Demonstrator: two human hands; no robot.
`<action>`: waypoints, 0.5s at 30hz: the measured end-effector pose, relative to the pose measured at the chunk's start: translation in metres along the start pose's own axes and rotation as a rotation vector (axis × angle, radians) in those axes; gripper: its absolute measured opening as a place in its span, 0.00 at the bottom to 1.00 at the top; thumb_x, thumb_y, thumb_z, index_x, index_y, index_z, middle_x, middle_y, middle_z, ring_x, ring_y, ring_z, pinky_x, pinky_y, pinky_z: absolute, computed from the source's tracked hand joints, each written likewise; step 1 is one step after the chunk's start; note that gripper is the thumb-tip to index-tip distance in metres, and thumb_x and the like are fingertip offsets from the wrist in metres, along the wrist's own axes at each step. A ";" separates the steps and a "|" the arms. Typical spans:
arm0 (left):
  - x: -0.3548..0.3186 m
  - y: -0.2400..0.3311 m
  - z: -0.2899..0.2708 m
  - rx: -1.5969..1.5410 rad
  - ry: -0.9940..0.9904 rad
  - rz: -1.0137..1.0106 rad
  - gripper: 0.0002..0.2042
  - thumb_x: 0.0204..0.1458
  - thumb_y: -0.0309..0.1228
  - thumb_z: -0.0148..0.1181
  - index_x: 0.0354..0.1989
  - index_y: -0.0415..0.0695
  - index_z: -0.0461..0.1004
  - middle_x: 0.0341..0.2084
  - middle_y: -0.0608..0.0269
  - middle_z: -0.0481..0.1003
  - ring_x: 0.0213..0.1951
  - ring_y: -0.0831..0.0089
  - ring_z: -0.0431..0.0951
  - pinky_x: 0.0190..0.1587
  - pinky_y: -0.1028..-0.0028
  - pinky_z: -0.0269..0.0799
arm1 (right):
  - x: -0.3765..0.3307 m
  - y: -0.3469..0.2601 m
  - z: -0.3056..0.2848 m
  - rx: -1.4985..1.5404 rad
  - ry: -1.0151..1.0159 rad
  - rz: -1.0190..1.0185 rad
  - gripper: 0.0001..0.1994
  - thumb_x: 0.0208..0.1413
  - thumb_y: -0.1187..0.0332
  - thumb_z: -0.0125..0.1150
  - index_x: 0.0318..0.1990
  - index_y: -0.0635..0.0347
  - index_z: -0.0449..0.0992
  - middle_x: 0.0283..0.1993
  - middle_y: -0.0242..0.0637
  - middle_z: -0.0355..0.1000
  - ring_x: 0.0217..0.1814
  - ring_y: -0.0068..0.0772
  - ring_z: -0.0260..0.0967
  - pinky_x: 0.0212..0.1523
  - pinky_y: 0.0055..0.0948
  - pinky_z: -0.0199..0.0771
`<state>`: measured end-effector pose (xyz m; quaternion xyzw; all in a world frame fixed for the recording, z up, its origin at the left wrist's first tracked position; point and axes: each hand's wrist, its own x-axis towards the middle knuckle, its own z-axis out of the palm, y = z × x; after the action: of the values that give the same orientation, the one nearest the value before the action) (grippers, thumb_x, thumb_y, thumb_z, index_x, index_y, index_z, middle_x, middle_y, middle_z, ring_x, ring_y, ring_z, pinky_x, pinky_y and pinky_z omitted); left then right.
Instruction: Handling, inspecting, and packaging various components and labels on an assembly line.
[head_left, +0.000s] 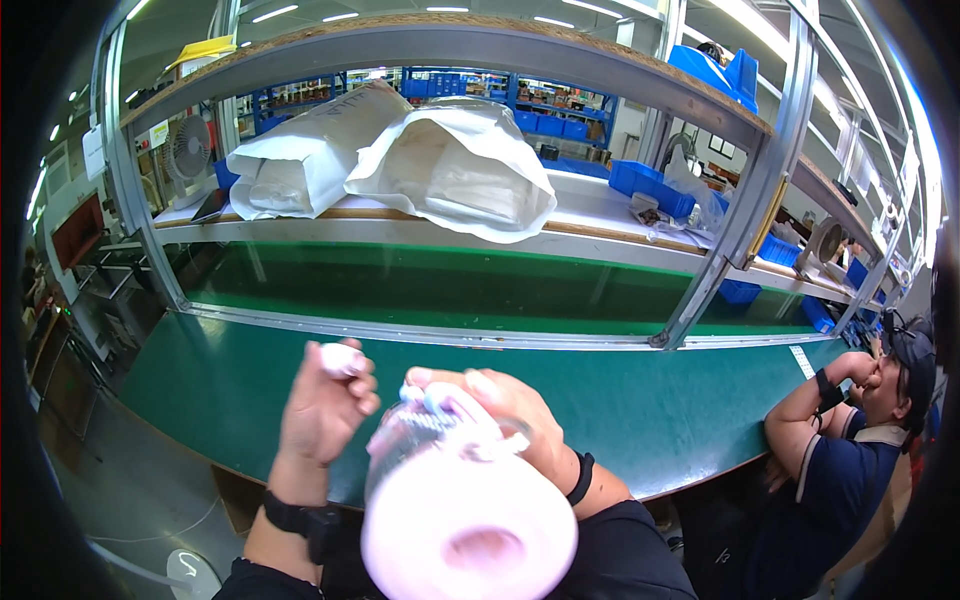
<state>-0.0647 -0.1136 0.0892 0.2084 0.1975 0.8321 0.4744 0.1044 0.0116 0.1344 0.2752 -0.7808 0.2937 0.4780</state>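
Observation:
Close to the camera is a large pale pink, rounded object (470,530) with a round hollow in its near face. A clear section and small pink and bluish parts show at its far end. My right hand (525,415) is closed on that far end; its exact kind I cannot make out. To the left my left hand (325,415) is raised above the green table, apart from the pink object. Its fingers are curled round a small whitish-pink rounded piece (342,360). Both hands are slightly blurred.
The green tabletop (230,380) ends at a metal rail (450,337) below a shelf. Two white sacks (460,165) stand on the shelf, with blue bins (650,188) to their right. At the right edge a person (850,430) leans on the table.

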 end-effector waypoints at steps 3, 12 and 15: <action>-0.019 0.028 0.020 0.168 0.106 0.188 0.22 0.58 0.48 0.45 0.49 0.40 0.64 0.33 0.61 0.69 0.31 0.75 0.67 0.33 0.75 0.65 | 0.012 0.002 -0.011 -0.284 0.062 -0.158 0.46 0.29 0.57 0.71 0.55 0.81 0.58 0.41 0.57 0.70 0.30 0.44 0.70 0.29 0.31 0.68; -0.076 0.066 0.085 1.017 0.044 0.949 0.35 0.50 0.57 0.51 0.51 0.34 0.61 0.32 0.58 0.68 0.26 0.80 0.67 0.25 0.83 0.64 | 0.021 -0.006 -0.001 -0.210 -0.096 0.159 0.47 0.26 0.61 0.71 0.59 0.73 0.58 0.40 0.51 0.71 0.37 0.48 0.72 0.39 0.32 0.71; -0.080 0.062 0.094 1.195 -0.054 0.882 0.34 0.51 0.54 0.53 0.54 0.34 0.61 0.35 0.62 0.67 0.30 0.82 0.66 0.30 0.83 0.62 | 0.020 -0.009 -0.003 -0.226 -0.174 0.185 0.46 0.26 0.60 0.70 0.58 0.73 0.58 0.37 0.49 0.71 0.34 0.47 0.71 0.35 0.32 0.71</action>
<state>-0.0218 -0.2003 0.1875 0.5114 0.5027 0.6907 -0.0930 0.1044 0.0048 0.1558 0.1708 -0.8694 0.2217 0.4072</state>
